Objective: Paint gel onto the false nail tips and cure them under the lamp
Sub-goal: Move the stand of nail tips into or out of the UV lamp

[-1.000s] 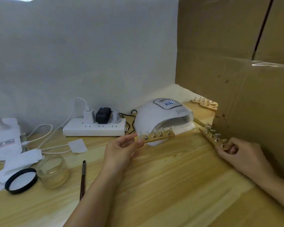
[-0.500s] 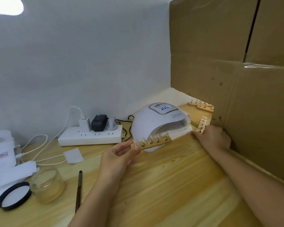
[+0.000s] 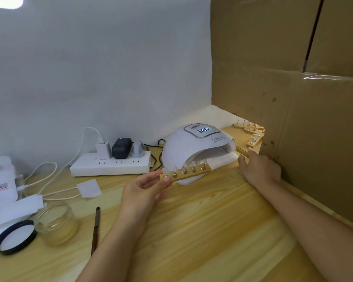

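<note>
Pale pine boards make up the tabletop [image 3: 212,231], and at its far side sits a white domed curing lamp [image 3: 194,147] with a lit display, its mouth facing near and right. The left hand [image 3: 145,190] pinches the left end of a narrow wooden strip holding five clear false nail tips on metal pegs [image 3: 189,173], which hangs just in front of the lamp's mouth and not yet inside it. The right hand [image 3: 259,169] rests by the lamp's right corner, fingers loosely extended toward a thin stick on the table; whether they touch it or grip anything I cannot tell. Beyond it, a second wooden strip of nail tips [image 3: 255,140] lies against the brown cardboard wall [image 3: 293,119], next to more small wooden stands [image 3: 247,126] in the far corner. Near left are a clear glass jar of yellowish gel [image 3: 56,224], its black-rimmed lid [image 3: 14,237] and a dark-handled brush [image 3: 95,228] lying flat. From here the likely trouble is in sliding the strip in: held by one end only, it could tilt, so the upright tips might brush the lamp's upper lip and smear uncured gel. A strip left partly outside would probably cure unevenly. The right arm could also nudge the strip by the wall.
</note>
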The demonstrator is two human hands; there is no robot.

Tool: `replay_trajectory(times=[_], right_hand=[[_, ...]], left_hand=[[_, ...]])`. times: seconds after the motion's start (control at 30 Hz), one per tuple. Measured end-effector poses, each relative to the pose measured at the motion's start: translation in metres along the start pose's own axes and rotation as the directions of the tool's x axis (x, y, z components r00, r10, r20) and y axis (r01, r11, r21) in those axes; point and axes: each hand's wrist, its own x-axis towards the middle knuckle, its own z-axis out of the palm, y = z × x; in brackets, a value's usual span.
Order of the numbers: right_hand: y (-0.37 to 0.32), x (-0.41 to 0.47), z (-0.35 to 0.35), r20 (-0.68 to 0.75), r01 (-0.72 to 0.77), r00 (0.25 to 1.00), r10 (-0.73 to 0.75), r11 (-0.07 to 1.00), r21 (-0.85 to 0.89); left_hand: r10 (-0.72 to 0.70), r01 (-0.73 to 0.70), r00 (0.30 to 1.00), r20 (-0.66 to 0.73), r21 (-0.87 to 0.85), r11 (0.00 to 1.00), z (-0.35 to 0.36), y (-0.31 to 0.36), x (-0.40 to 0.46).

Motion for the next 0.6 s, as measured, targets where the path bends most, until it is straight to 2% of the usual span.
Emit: replay_trajectory(times=[0.07, 0.13, 0.23, 0.3, 0.4, 0.5, 0.6], right_hand=[[-0.003, -0.005, -0.005, -0.016, 0.022, 1.000, -0.020, 0.991, 0.131], [-0.007, -0.018, -0.011, -0.015, 0.056, 0.998, -0.054, 0.918, 0.392], [-0.018, -0.044, -0.022, 0.139, 0.055, 0.974, -0.177, 0.786, 0.616], [-0.026, -0.057, -0.030, 0.349, -0.091, 0.908, -0.232, 0.704, 0.704], [-0.034, -0.062, -0.040, 0.606, -0.466, 0.742, -0.288, 0.428, 0.774], [-0.036, -0.062, -0.043, 0.658, -0.620, 0.683, -0.317, 0.225, 0.752], [-0.034, -0.061, -0.044, 0.661, -0.646, 0.692, -0.291, 0.159, 0.747]], left_hand=[[-0.002, 0.002, 1.000, 0.000, -0.009, 1.000, 0.000, 0.000, 0.000], [-0.002, 0.002, 1.000, -0.005, -0.018, 1.000, -0.001, -0.001, 0.002], [-0.006, 0.006, 1.000, 0.000, -0.020, 1.000, -0.002, 0.000, 0.003], [-0.008, 0.008, 1.000, 0.004, -0.009, 1.000, -0.001, -0.001, 0.003], [-0.002, 0.002, 1.000, 0.014, 0.007, 1.000, -0.001, -0.002, 0.001], [0.002, -0.003, 0.999, 0.038, 0.040, 0.999, 0.001, -0.002, 0.000], [0.022, -0.033, 0.996, 0.087, 0.127, 0.991, 0.005, -0.002, -0.003]])
